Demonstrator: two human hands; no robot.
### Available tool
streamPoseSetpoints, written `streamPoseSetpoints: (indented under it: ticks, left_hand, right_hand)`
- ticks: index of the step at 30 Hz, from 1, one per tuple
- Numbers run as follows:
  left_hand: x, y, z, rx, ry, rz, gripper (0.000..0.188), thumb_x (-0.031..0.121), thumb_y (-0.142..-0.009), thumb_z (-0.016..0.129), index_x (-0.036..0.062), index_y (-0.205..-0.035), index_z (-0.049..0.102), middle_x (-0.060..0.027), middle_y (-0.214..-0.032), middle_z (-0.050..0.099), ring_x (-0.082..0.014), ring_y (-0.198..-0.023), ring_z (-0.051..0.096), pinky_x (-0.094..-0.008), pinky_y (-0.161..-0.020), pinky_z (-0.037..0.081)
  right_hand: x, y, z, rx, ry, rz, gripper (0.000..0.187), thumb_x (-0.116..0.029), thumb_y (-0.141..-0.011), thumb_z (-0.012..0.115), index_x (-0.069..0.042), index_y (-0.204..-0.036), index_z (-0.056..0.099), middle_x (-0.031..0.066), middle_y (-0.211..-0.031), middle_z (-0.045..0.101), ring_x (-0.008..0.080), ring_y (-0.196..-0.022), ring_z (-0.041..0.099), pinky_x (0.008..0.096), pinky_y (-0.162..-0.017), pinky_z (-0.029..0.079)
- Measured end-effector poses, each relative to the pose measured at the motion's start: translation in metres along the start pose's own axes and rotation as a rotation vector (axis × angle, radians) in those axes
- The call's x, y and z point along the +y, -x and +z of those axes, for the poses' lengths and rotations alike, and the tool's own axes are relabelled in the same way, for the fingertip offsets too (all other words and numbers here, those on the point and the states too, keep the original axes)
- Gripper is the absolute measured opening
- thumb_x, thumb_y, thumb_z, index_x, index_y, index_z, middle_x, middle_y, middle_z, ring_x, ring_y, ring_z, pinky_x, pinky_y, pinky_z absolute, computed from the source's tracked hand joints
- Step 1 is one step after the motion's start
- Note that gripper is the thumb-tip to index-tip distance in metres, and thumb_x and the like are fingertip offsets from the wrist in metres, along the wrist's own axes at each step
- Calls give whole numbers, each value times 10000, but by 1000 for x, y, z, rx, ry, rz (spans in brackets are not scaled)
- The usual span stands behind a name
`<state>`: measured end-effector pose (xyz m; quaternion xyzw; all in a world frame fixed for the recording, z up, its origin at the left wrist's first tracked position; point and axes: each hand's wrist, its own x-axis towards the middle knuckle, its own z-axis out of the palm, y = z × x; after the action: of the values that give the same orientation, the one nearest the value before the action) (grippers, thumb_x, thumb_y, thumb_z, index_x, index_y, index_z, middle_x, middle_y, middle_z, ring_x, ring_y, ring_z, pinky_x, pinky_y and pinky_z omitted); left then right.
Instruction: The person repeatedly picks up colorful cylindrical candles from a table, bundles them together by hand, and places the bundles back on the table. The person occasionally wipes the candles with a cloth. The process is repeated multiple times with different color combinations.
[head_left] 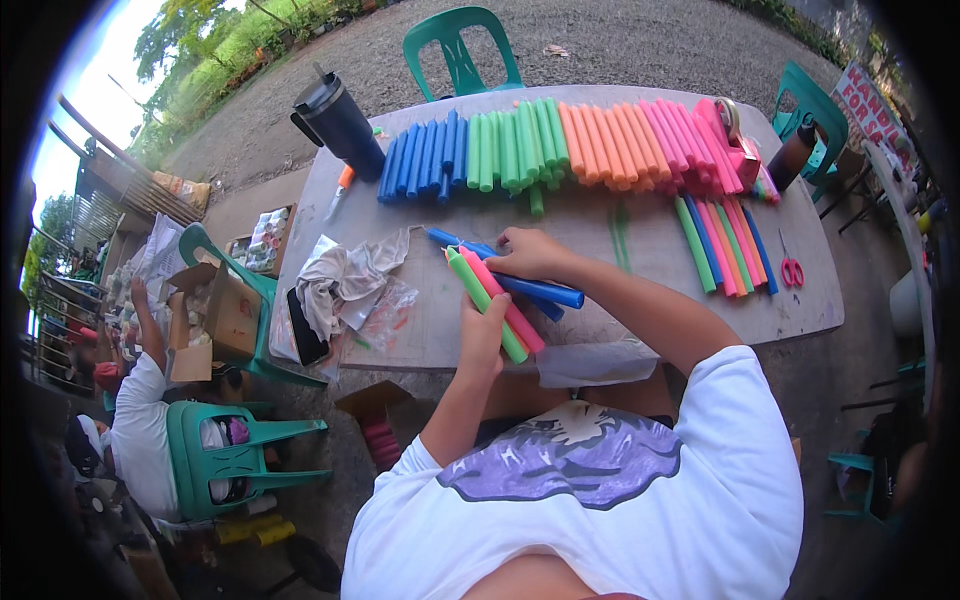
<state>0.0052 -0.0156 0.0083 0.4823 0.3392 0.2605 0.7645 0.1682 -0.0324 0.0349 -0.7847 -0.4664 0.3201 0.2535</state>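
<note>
My left hand (483,325) is closed around a green candle (486,303) and a pink candle (516,318), side by side with their wicks toward the far side. Two blue candles (545,289) lie crossed on the table just beyond them, partly hidden. Over these, my right hand (528,254) has its fingers curled onto a blue candle, close to the pink one; the fingertips are partly hidden. Along the far side, candles are grouped by colour: blue (422,160), green (515,145), orange (613,147) and pink (690,145).
A row of mixed-colour candles (727,246) lies right, beside scissors (791,265). A dark tumbler (345,128) and tape dispenser (738,150) stand at the far corners. Rags (350,280) and a phone (306,328) lie left. A co-worker (145,430) sits by green chairs (235,455).
</note>
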Motion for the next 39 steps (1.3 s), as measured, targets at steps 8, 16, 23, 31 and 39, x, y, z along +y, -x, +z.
streamPoseSetpoints:
  ticks: [8, 16, 23, 31, 39]
  left_hand:
    - [-4, -3, 7, 30, 329, 56, 489, 161, -901, 634, 36, -1276, 347, -100, -1181, 504, -202, -1082, 546, -371, -906, 489]
    - [-5, 0, 20, -24, 417, 304, 599, 175, -848, 708, 42, -1296, 334, -81, -1167, 511, -190, -1094, 533, -350, -929, 469]
    - [13, 3, 48, -112, 77, 557, 649, 100, -725, 781, 29, -1215, 362, -87, -1109, 527, -155, -1026, 555, -314, -858, 488]
    - [-10, -2, 44, -220, -394, 981, 765, 76, -621, 842, 50, -1194, 337, -109, -1079, 543, -180, -946, 584, -317, -787, 506]
    - [-56, -14, 31, -277, -342, 655, 482, 191, -811, 697, 70, -1157, 385, -81, -1047, 555, -189, -947, 589, -326, -775, 502]
  right_hand:
    - [-25, 11, 10, 93, 48, 0, 418, -340, -907, 542, 37, -1087, 531, 268, -1041, 619, 367, -979, 621, 422, -819, 489]
    - [-1, 86, 25, 201, -635, -396, 422, -146, -940, 484, 19, -1320, 407, 219, -1281, 510, 285, -1203, 499, 343, -1003, 373]
    - [14, 104, 17, 452, -305, -758, 640, -177, -830, 565, -42, -1408, 327, 155, -1400, 409, 292, -1314, 348, 449, -1104, 212]
    - [6, 125, 24, 649, -598, -775, 776, -227, -741, 719, -34, -1374, 314, 164, -1364, 419, 287, -1248, 402, 419, -1065, 290]
    - [13, 125, 28, 472, -751, -580, 708, -93, -695, 753, -65, -1315, 413, 128, -1301, 451, 231, -1169, 475, 356, -1011, 360]
